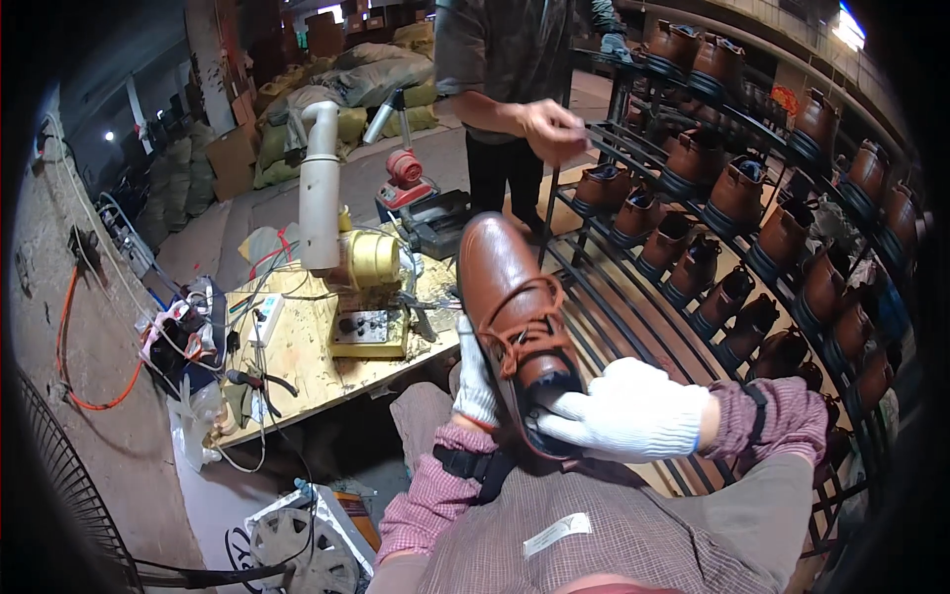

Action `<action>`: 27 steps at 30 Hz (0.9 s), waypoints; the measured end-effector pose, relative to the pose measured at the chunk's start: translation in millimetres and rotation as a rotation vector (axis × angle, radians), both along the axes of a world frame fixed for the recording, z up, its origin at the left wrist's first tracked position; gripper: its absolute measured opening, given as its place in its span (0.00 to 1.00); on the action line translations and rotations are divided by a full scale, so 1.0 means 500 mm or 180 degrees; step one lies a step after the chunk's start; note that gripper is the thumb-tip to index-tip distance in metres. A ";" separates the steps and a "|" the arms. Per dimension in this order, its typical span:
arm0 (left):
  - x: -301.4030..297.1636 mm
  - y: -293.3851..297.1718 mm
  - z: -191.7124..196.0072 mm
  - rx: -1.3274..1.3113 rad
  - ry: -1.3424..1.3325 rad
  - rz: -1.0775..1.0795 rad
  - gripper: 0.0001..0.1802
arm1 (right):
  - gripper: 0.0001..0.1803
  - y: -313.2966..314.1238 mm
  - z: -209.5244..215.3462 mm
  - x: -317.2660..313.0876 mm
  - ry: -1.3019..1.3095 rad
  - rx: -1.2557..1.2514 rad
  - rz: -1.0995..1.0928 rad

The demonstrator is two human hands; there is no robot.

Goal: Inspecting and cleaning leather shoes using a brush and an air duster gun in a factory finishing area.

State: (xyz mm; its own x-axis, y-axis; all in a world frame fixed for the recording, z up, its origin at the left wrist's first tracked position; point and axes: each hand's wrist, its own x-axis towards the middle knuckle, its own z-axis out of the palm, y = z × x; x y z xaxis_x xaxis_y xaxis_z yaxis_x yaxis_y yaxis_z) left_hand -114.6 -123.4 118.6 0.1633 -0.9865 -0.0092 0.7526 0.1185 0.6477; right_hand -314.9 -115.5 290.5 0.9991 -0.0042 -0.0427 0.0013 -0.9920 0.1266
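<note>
A brown leather lace-up shoe (510, 287) is held up in front of my body, its toe pointing away and its laces tied. My left hand (475, 381), in a white knit glove, grips the shoe along its left side near the sole; most of those fingers are hidden behind it. At the heel end, my gloved right hand (633, 411) has its fingers at the dark shoe opening, holding the collar. How far the fingertips reach inside is hidden.
A wooden bench (297, 381) at left bears a yellow machine (371, 259) with a pale pipe, a control box (368, 332), cables and pliers (262, 381). Racks of brown shoes (693, 158) stand at right. Another person's hand (552, 131) is beyond the shoe. A fan (307, 549) sits below.
</note>
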 end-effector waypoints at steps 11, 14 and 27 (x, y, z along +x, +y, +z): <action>0.019 0.059 -0.063 0.0399 0.0751 0.0275 0.49 | 0.23 -0.032 -0.093 0.016 0.0004 0.0339 -0.0021; 0.004 0.065 -0.035 0.0583 0.0519 0.0504 0.49 | 0.24 -0.026 -0.098 0.018 0.0139 0.0201 -0.0434; 0.067 0.139 -0.041 0.0107 0.1306 0.0669 0.56 | 0.26 -0.111 -0.129 0.117 -0.0219 0.1221 0.0462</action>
